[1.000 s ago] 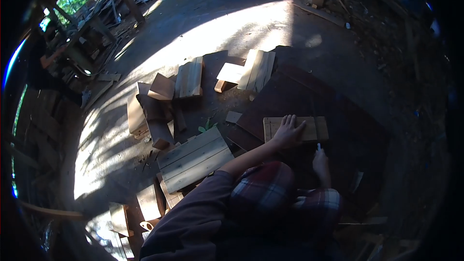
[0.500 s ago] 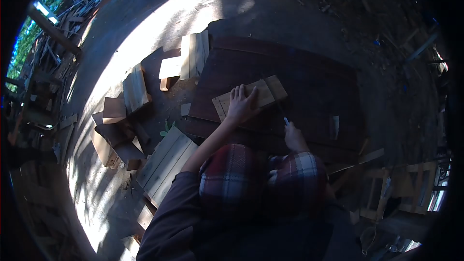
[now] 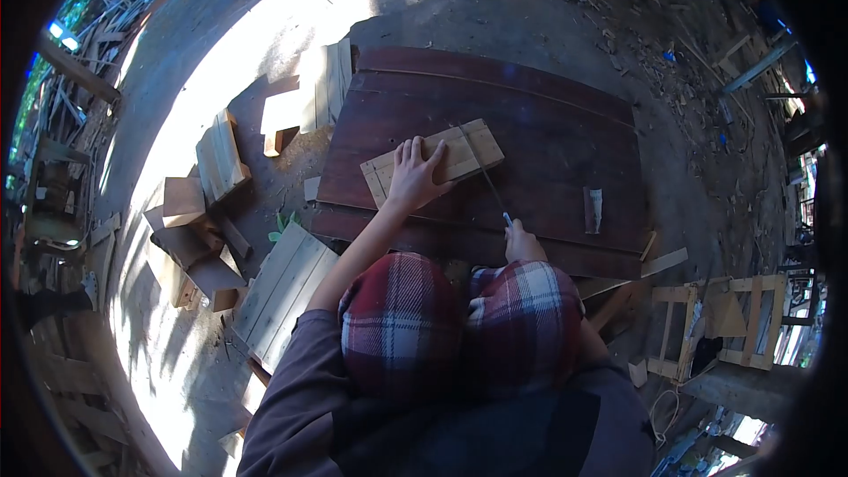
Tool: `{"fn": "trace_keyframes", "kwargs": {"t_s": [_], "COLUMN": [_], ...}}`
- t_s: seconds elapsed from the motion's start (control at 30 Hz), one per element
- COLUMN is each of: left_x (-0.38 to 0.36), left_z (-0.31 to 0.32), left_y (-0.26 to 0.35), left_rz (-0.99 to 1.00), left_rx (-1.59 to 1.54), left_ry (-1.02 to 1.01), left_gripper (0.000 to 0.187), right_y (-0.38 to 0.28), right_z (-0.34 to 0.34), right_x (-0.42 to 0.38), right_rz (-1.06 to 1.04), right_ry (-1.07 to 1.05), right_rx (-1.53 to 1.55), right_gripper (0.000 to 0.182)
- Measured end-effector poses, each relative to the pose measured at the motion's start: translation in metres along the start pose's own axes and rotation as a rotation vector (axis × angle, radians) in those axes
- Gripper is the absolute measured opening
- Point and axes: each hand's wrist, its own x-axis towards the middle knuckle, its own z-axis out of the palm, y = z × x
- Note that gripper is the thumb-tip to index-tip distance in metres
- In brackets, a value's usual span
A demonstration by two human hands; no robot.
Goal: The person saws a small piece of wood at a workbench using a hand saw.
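Observation:
A narrow wooden box (image 3: pixel 459 155) made of pale boards lies at a slant on a dark reddish-brown panel in front of my knees. My left hand (image 3: pixel 417 172) rests on its near left part, fingers spread and stretched over the top. My right hand (image 3: pixel 525 243) is closed around the light-blue handle of a thin-bladed saw (image 3: pixel 492 185). The long, dark blade crosses the box near its right end. My right palm and the saw's grip end are hidden by the fingers.
The brown panel (image 3: pixel 565 137) lies on the ground, with a small torn strip (image 3: pixel 594 210) at its right. Wooden boxes (image 3: pixel 221 159) and a slatted board piece (image 3: pixel 284 290) lie to the left. Wooden frames (image 3: pixel 751 322) stand at the right, scrap wood beyond.
The picture is brighter and the view has shifted, so everything sits further left and higher. My right hand has drawn the saw slightly back from the box. My left hand keeps its place on the box.

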Motion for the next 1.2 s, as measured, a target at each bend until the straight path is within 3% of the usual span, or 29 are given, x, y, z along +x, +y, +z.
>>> {"fn": "trace_keyframes", "kwargs": {"t_s": [0.27, 0.37, 0.47, 0.57, 0.67, 0.8, 0.93, 1.0, 1.17, 1.2], "left_x": [0.0, 0.0, 0.0, 0.002, 0.001, 0.0, -0.001, 0.0, 0.0, 0.001], "left_z": [0.001, 0.0, -0.002, -0.007, -0.005, -0.003, -0.006, -0.008, -0.006, -0.006], "left_y": [-0.001, 0.001, 0.003, 0.005, 0.002, 0.002, 0.004, 0.004, 0.005, 0.005], "left_rz": [-0.007, -0.018, -0.024, -0.035, -0.022, -0.032, -0.051, -0.057, -0.053, -0.05], "left_rx": [0.02, 0.021, 0.005, -0.015, 0.016, 0.021, 0.013, -0.002, -0.005, 0.001], "left_ry": [0.008, 0.024, 0.027, -0.011, -0.011, 0.012, 0.002, -0.008, -0.002, 0.004], "left_gripper": [0.083, 0.083, 0.082, 0.081, 0.079, 0.079, 0.079, 0.078, 0.078, 0.078], "right_y": [-0.039, -0.027, -0.004, 0.011, -0.015, -0.026, -0.034, -0.019, 0.028, 0.038], "right_z": [0.012, 0.008, 0.012, 0.002, -0.001, 0.005, 0.004, 0.005, 0.007, 0.0], "right_x": [0.082, 0.054, 0.009, -0.014, 0.007, 0.068, 0.059, 0.037, -0.015, -0.02], "right_rz": [-0.22, -0.173, 0.041, 0.052, -0.013, -0.217, -0.182, -0.168, 0.108, 0.063], "right_ry": [0.095, 0.074, -0.009, -0.046, 0.003, 0.041, 0.06, 0.055, -0.076, -0.075], "right_rx": [0.142, 0.126, 0.079, 0.169, 0.038, 0.123, 0.094, 0.107, 0.054, 0.103], "right_gripper": [0.026, 0.026, 0.026, 0.025, 0.026, 0.026, 0.026, 0.026, 0.026, 0.027]}}
